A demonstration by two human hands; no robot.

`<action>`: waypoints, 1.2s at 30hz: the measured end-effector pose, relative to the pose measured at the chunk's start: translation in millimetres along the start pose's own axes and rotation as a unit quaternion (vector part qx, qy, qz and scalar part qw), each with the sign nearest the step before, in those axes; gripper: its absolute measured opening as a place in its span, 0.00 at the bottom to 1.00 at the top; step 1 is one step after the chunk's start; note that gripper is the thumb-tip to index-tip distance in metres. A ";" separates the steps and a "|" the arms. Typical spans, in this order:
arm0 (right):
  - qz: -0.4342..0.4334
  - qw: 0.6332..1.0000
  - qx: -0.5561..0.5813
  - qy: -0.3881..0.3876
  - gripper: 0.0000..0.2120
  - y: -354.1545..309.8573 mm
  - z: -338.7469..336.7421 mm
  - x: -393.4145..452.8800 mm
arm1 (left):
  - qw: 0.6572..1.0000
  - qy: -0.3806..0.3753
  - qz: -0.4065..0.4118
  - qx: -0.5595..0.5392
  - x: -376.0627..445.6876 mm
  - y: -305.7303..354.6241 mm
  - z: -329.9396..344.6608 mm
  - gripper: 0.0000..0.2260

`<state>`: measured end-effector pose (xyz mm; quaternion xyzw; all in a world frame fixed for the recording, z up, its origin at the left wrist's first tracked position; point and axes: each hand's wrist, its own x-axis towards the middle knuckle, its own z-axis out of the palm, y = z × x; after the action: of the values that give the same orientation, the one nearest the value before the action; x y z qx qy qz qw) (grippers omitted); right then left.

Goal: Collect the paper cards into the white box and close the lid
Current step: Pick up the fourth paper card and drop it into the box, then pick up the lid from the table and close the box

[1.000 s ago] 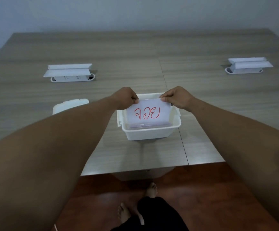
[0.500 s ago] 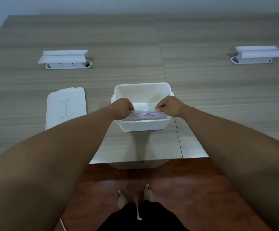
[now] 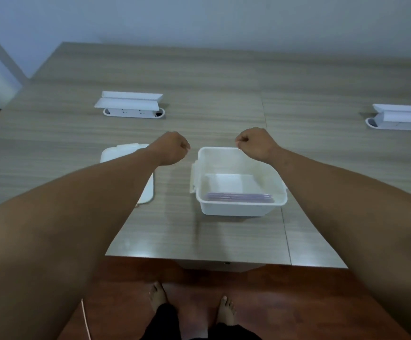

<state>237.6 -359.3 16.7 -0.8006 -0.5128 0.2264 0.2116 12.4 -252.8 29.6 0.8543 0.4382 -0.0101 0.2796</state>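
Note:
The white box [image 3: 238, 209] stands open on the table near its front edge. A stack of paper cards [image 3: 240, 196] lies flat inside it, against the near wall. The box's white lid [image 3: 125, 153] lies flat on the table to the left, partly hidden by my left forearm. My left hand [image 3: 172, 148] hovers between lid and box, fingers curled shut, holding nothing. My right hand [image 3: 254, 143] is over the box's far right rim, fingers curled shut and empty.
Two white pop-up socket units stand on the wooden table, one [image 3: 132, 105] far left, one [image 3: 402, 117] far right. The table's front edge [image 3: 199, 258] is close to me, with a brown floor and my bare feet below.
Both hands let go of the cards, which now lie in the box. The hands have risen out of the box and moved apart toward its far side.

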 end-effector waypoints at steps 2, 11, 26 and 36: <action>-0.004 1.000 0.006 0.014 0.11 -22.7 12.4 13.0 | 1.000 0.012 -0.016 -0.001 4.4 -25.8 -18.4 0.15; 0.015 0.999 0.040 0.009 0.13 -117.8 103.3 76.7 | 0.993 0.059 -0.103 -0.025 24.8 -166.8 -73.9 0.13; 0.196 0.977 0.009 -0.081 0.06 -151.5 279.5 82.6 | 0.950 -0.022 -0.312 -0.019 10.4 -325.4 0.1 0.17; 0.276 0.958 0.037 -0.067 0.12 -162.4 292.3 85.0 | 0.961 0.005 -0.273 -0.042 20.0 -331.6 7.1 0.08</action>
<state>-18.1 -187.8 -139.1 -0.8857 -0.2764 0.3475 0.1355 -223.8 -89.0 -137.1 0.6895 0.6563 -0.0630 0.2998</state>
